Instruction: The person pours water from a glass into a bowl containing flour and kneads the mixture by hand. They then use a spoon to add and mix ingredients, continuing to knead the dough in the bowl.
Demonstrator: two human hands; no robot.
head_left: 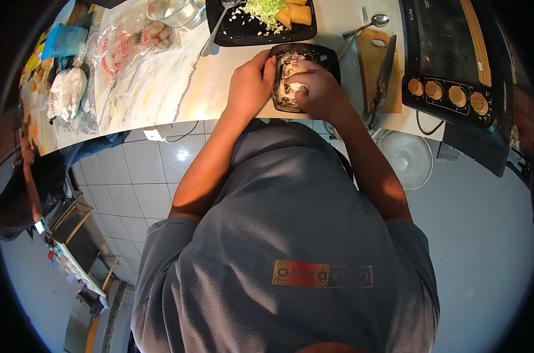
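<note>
A square black bowl (287, 107) sits at the counter's front edge with a pale, sticky dough (291, 69) inside, smeared up its walls. My left hand (252, 83) grips the bowl's left side, thumb at the rim. Reaching in from the right, my right hand (319, 91) has its fingers curled into the dough; some fingertips are hidden in it. Just behind the bowl lies a black plate (237, 36) with chopped green vegetable (264, 13) and yellow-orange blocks (299, 15). A spoon (215, 36) rests on that plate's left edge.
Right of the bowl, a knife (387, 70) lies on a wooden cutting board (370, 65), with a spoon (380, 21) and fork behind. A black oven (449, 53) stands far right. Plastic bags (117, 56) and a glass container (184, 15) are at left. Another person's arm (30, 176) shows far left.
</note>
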